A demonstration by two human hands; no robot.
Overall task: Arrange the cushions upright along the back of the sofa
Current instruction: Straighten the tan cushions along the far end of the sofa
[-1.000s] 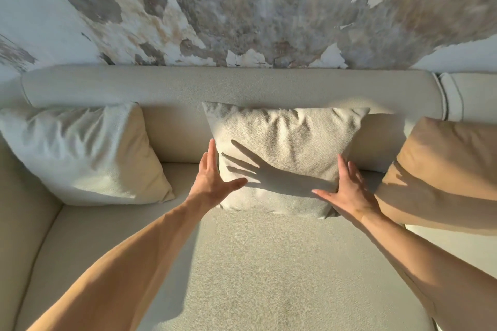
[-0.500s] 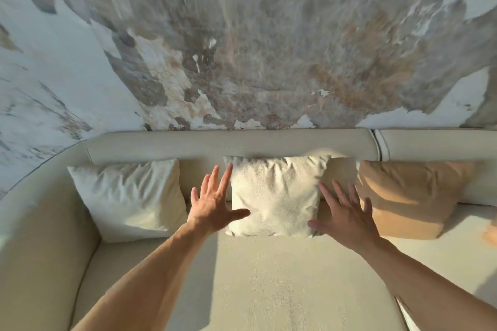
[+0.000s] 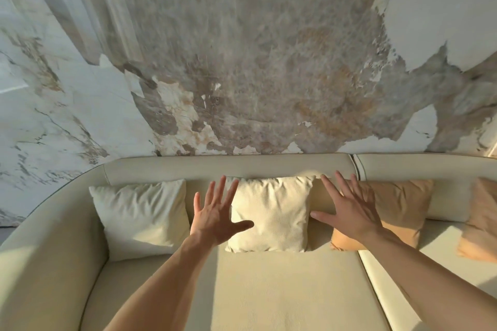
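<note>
Marbled wall of white, grey and tan stone veining (image 3: pixel 242 62) from 9 to 3 o'clock, warm low sunlight slanting across it, dull strip of floor (image 3: pixel 5 234) at 9 o'clock

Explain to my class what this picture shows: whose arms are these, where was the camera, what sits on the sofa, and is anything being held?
There is no machine here. A person wears a wide-angle camera on the head, so you look forward and down along their two bare arms. The left hand and right hand are spread open, each grip empty; nothing is held. On the cream fabric sofa, four cushions lean against its back: a white square cushion at the left, a cream textured cushion between the hands, a tan cushion behind the right hand, and another tan cushion cut off at the right edge. Behind is a wall of peeling paint.
</note>
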